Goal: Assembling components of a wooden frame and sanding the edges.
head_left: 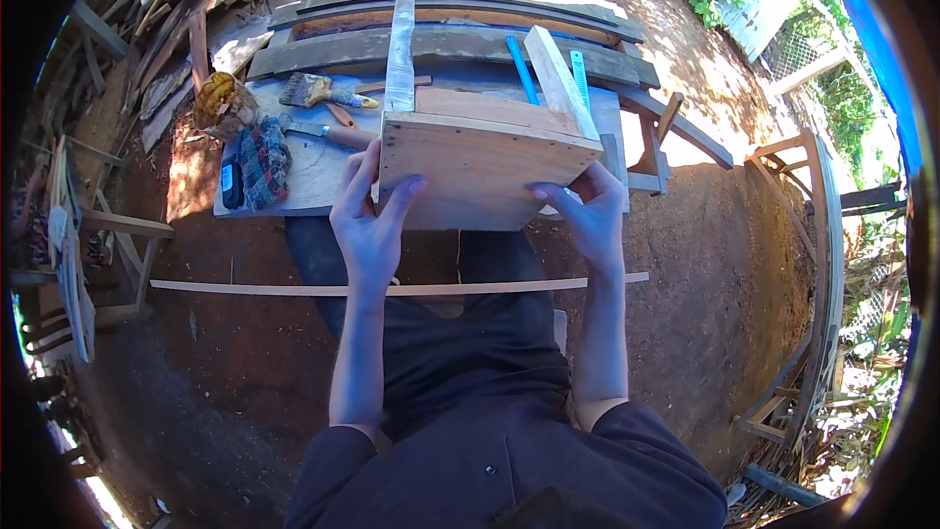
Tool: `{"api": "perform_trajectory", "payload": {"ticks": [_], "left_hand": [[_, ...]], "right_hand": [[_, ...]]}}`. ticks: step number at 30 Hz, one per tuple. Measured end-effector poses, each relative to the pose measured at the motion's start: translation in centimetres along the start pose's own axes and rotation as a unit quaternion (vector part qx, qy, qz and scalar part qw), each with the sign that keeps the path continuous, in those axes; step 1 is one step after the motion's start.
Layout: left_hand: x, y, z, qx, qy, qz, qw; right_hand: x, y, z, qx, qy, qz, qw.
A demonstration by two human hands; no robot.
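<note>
Both hands hold a small wooden frame, made of a flat nailed board with two upright pieces pointing away from me. My left hand grips its left end, thumb on the near face and fingers behind. At the right end, my right hand pinches the board the same way, with its fingertips partly hidden. The frame is raised over the near edge of the workbench, above my lap. Across my thighs lies a long thin wooden strip, which neither hand touches.
Left on the bench are a paintbrush, a wooden-handled blade, a knitted cloth and a small dark object. A blue stick and a light-blue ruler lie beyond the frame. Scrap wood is piled at far left.
</note>
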State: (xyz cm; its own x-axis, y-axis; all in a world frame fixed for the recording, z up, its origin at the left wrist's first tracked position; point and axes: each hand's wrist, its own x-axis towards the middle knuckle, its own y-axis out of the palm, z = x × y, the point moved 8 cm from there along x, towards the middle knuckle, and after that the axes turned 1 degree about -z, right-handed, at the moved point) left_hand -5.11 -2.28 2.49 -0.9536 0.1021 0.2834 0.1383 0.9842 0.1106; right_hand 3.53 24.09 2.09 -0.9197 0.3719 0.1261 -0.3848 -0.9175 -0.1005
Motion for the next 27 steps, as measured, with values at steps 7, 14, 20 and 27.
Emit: {"api": "perform_trajectory", "payload": {"ticks": [7, 14, 20, 27], "left_hand": [[3.1, -1.0, 6.4, 0.048, -0.001, 0.078, 0.996], [2.1, -0.9, 10.7, 0.026, -0.074, 0.085, 0.993], [1.4, -0.6, 8.8, 0.089, -0.082, 0.108, 0.987], [-0.2, -0.8, 8.3, 0.098, -0.057, 0.115, 0.987]], "right_hand": [[3.1, 1.7, -2.7, -0.091, -0.030, 0.022, 0.995], [3.6, 2.2, -4.7, -0.140, -0.029, 0.041, 0.989], [2.3, 1.5, -5.8, -0.092, 0.009, 0.037, 0.995], [1.8, 1.1, -6.2, -0.081, 0.018, 0.038, 0.996]]}}
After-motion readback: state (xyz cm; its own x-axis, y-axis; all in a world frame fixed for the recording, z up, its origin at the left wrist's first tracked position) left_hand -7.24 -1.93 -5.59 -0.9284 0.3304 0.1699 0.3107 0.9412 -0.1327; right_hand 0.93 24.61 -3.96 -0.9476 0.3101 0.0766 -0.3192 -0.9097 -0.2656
